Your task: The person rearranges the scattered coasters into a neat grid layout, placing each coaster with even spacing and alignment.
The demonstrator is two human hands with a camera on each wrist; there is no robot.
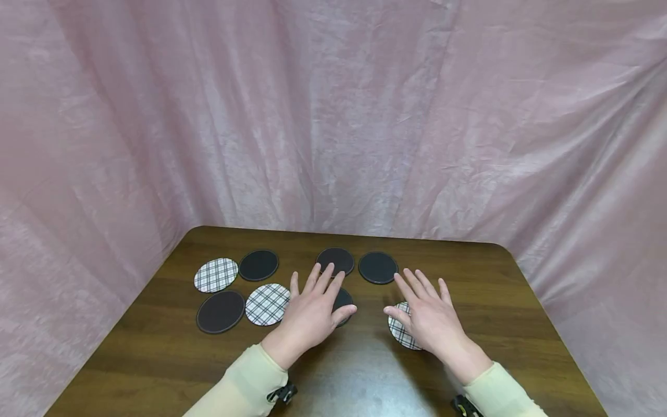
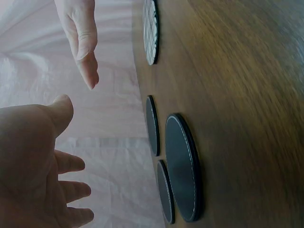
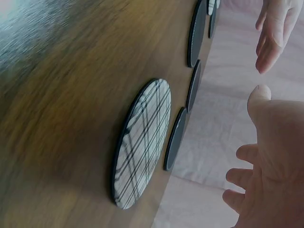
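Observation:
Both hands hover over the table, fingers spread and holding nothing. My left hand is above a black round coaster, which it partly hides. Just left of that hand lies a plaid coaster. My right hand covers part of another plaid coaster, which lies flat on the wood in the right wrist view. Beyond the fingertips are two black coasters, one at the back centre and one to its right. In the left wrist view, a black coaster with pale stitching lies nearest.
On the left of the brown wooden table lie a plaid coaster, a black one beside it and another black one in front. A pink curtain hangs behind the table and along its sides.

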